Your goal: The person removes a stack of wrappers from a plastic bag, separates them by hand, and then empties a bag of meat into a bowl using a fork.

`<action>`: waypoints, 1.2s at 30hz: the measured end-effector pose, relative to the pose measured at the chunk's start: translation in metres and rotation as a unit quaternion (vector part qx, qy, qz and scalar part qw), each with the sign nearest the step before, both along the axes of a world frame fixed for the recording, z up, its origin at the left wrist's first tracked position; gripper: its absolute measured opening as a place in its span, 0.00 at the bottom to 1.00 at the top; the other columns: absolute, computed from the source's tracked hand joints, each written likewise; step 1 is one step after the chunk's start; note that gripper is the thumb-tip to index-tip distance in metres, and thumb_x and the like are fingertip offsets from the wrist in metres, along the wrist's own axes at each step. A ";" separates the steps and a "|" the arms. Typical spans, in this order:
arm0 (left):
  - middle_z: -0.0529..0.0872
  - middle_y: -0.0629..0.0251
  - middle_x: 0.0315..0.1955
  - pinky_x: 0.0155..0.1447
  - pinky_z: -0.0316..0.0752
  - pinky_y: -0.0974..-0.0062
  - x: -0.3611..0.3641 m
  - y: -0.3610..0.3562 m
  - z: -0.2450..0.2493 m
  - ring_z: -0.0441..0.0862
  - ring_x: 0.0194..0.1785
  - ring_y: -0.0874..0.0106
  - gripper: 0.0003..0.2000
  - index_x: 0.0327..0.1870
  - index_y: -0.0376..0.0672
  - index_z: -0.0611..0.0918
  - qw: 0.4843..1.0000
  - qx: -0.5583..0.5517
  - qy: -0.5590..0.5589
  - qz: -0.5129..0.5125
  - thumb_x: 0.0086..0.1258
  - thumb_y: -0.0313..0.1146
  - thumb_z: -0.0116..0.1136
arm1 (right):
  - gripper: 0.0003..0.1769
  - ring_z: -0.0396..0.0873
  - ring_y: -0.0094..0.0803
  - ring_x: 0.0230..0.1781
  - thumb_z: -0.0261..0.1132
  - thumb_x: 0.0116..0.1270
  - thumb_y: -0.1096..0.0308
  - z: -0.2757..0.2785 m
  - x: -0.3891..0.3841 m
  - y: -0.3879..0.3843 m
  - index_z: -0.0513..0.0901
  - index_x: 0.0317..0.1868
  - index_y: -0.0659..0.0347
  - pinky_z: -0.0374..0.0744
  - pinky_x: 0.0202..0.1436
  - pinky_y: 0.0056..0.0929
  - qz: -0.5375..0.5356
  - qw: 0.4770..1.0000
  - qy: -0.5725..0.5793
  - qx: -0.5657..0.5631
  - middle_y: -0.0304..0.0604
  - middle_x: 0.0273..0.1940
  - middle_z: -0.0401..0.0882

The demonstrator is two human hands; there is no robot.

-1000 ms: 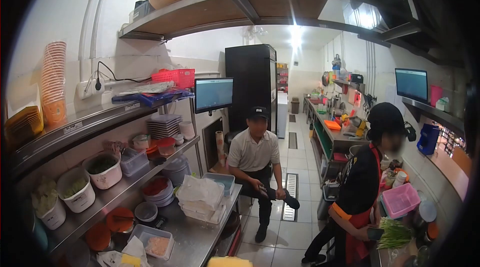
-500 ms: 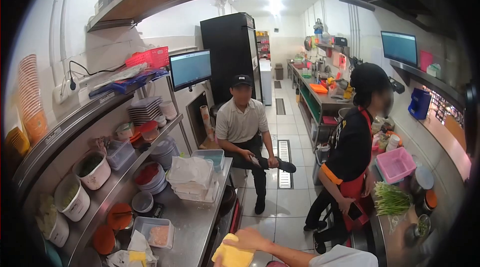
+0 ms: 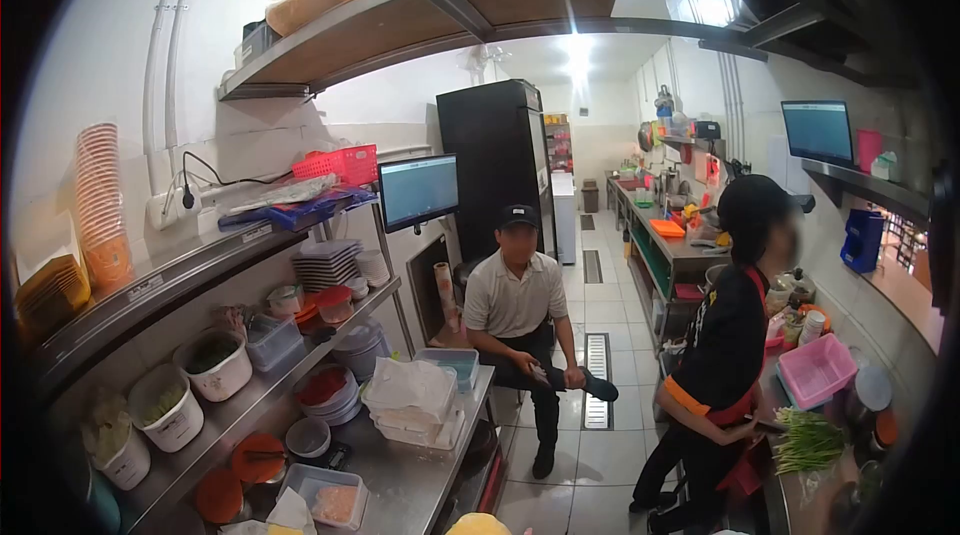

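At the bottom edge, the top of a folded yellow cloth (image 3: 478, 524) shows. A sliver of my right hand (image 3: 528, 531) appears beside it; the hand's grip on the cloth is mostly cut off by the frame. My left hand is out of view. To the left of the cloth, on the steel counter (image 3: 385, 480), stands a clear plastic tub (image 3: 325, 497) with pinkish minced food in it. White paper (image 3: 290, 513) lies at the near edge, in front of the tub.
A person in a light shirt (image 3: 515, 305) sits beyond the counter. Another person in black (image 3: 715, 355) stands at the right counter, near green stalks (image 3: 808, 440) and a pink basket (image 3: 815, 372). Covered white containers (image 3: 415, 400) sit on the left counter; food bins (image 3: 215, 365) line the shelf.
My view has tilted up and shifted left, so the cloth and my right hand have dropped almost out of frame. The person in black has moved their hands closer to the counter.
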State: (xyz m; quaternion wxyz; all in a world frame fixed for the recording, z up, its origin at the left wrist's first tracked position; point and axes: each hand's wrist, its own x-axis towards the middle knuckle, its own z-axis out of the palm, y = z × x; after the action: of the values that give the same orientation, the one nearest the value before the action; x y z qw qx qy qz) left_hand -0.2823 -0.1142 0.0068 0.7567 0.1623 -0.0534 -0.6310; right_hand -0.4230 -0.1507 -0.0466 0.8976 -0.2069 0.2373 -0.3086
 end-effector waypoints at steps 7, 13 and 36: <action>0.72 0.52 0.64 0.69 0.64 0.54 0.001 0.002 0.002 0.70 0.65 0.55 0.33 0.67 0.40 0.68 1.000 0.002 0.001 0.005 0.68 0.54 0.55 | 0.16 0.84 0.37 0.42 0.62 0.70 0.60 0.026 0.022 0.000 0.82 0.46 0.66 0.79 0.41 0.36 -0.091 0.977 0.110 -0.160 0.49 0.41 0.86; 0.72 0.52 0.63 0.69 0.64 0.54 0.001 0.003 0.003 0.70 0.65 0.55 0.33 0.67 0.40 0.68 1.000 0.000 0.001 0.008 0.68 0.54 0.55 | 0.12 0.83 0.37 0.40 0.61 0.70 0.63 0.089 0.014 -0.017 0.82 0.42 0.65 0.78 0.39 0.38 -0.127 0.802 0.318 -0.490 0.48 0.38 0.85; 0.73 0.52 0.62 0.68 0.66 0.55 0.004 0.017 0.002 0.72 0.64 0.55 0.33 0.67 0.40 0.68 1.000 -0.001 0.002 0.022 0.68 0.53 0.56 | 0.19 0.80 0.53 0.30 0.67 0.60 0.56 0.124 0.035 -0.012 0.82 0.42 0.66 0.76 0.34 0.50 0.013 0.803 0.072 -0.592 0.58 0.27 0.80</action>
State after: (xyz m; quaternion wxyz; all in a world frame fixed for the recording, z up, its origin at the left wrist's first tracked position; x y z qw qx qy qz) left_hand -0.2785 -0.0968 0.0087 0.7706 0.1612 -0.0487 -0.6147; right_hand -0.3880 -0.1624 0.0777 0.5848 -0.7228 0.0701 -0.3616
